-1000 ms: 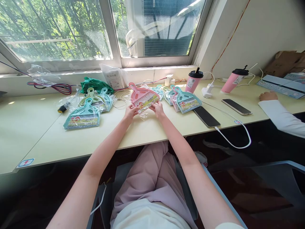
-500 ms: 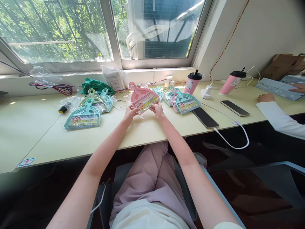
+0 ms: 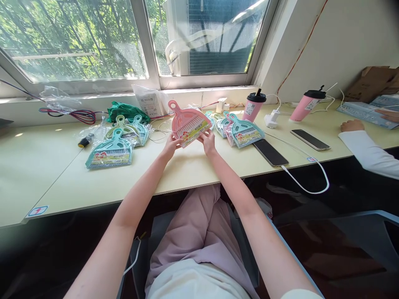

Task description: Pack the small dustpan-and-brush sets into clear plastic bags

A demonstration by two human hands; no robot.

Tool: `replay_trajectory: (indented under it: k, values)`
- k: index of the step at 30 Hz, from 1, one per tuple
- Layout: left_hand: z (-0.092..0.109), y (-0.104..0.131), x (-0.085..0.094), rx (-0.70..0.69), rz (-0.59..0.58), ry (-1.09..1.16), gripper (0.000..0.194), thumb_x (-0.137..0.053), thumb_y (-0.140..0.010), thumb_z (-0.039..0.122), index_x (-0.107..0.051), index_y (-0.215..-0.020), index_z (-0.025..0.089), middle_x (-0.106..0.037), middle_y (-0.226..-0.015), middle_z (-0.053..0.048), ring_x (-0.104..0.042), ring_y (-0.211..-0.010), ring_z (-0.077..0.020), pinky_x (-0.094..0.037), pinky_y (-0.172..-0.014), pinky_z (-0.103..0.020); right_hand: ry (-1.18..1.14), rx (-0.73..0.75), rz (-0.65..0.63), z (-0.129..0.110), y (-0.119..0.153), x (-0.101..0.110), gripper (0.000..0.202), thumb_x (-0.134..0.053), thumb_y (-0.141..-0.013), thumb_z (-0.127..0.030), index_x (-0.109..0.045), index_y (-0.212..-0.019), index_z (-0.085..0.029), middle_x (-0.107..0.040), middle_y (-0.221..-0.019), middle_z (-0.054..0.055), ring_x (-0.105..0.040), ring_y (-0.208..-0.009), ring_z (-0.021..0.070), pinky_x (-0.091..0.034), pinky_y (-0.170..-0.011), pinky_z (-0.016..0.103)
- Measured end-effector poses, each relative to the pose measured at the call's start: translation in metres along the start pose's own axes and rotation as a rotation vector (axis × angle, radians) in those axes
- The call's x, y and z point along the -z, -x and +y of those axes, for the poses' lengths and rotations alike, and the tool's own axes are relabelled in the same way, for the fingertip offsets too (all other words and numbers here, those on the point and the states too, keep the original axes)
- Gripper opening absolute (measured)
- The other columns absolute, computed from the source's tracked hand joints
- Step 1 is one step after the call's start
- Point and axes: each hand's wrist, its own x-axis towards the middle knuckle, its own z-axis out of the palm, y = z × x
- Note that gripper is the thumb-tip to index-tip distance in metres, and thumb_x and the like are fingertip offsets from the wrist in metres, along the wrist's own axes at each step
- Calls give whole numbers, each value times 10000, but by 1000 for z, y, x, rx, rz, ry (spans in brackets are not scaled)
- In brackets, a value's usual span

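A pink mini dustpan and brush set [image 3: 188, 121] in clear wrap stands tilted above the table, handle up and to the left, its printed label across the lower part. My left hand [image 3: 172, 146] grips its lower left corner. On the lower right edge, my right hand [image 3: 208, 141] is closed around it as well. To the left lie a wrapped turquoise dustpan set [image 3: 109, 151] and a green dustpan set [image 3: 121, 128] behind it. On the right, another turquoise dustpan set [image 3: 246, 132] lies on top of more wrapped sets.
A black phone [image 3: 270, 153] on a white cable and a second phone [image 3: 310, 139] lie to the right. Behind them stand two pink cups [image 3: 253, 109] and a white charger [image 3: 272, 119]. Another person's sleeve [image 3: 368, 147] rests at far right. A screwdriver-like handle [image 3: 85, 140] lies left.
Both hands have raised the pink dustpan set slightly and turned its front more toward me. The clear wrap that hung below its lower edge no longer shows.
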Motion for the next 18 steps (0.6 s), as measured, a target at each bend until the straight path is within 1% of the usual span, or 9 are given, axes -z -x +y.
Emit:
replay_trajectory:
  k: [2, 5, 7, 9, 13, 18]
  values:
    - [-1, 3, -2, 25, -23, 20, 722, -791, -586, 231, -542, -1264, 255, -715, -1243, -87, -721, -1092, -275, -604, -880, -404, 6, 0, 3, -2, 1, 0, 248, -726, -844, -147, -536, -973, -239, -723, -905, -12, -764, -997, 164, -651, -974, 376]
    - [-2, 6, -5, 70, -100, 37, 829, -777, -628, 267, -427, -1379, 290, -706, -1295, -96, -775, -938, -277, -625, -797, -408, 9, 0, 0, -3, 4, 0, 253, -734, -841, -153, -532, -964, -244, -721, -909, -13, -760, -1007, 167, -653, -972, 385]
    - [-4, 7, -5, 66, -126, 33, 817, -779, -649, 291, -398, -1372, 277, -717, -1266, -101, -790, -859, -269, -624, -781, -405, 6, -1, 5, -4, 5, -1, 239, -719, -845, -145, -534, -962, -240, -722, -909, -13, -761, -1003, 165, -652, -974, 377]
    - [-5, 6, -5, 38, -125, 25, 762, -782, -666, 302, -406, -1327, 262, -727, -1229, -99, -794, -833, -260, -624, -791, -411, -5, 1, 14, -3, 5, -1, 215, -695, -854, -135, -541, -968, -233, -725, -910, -10, -764, -989, 161, -650, -977, 365]
    - [-4, 6, -4, -11, -132, 3, 683, -795, -692, 312, -430, -1265, 246, -737, -1209, -94, -796, -818, -254, -634, -802, -427, -27, 1, 19, 0, 3, -1, 204, -673, -857, -129, -548, -981, -232, -731, -915, -11, -768, -971, 158, -648, -974, 359]
    - [-1, 7, -2, -21, -143, -6, 661, -815, -724, 323, -447, -1268, 250, -732, -1209, -95, -797, -815, -254, -633, -800, -424, -38, -12, 39, 2, 2, -1, 208, -638, -849, -118, -536, -984, -238, -729, -915, -18, -768, -960, 155, -646, -968, 357]
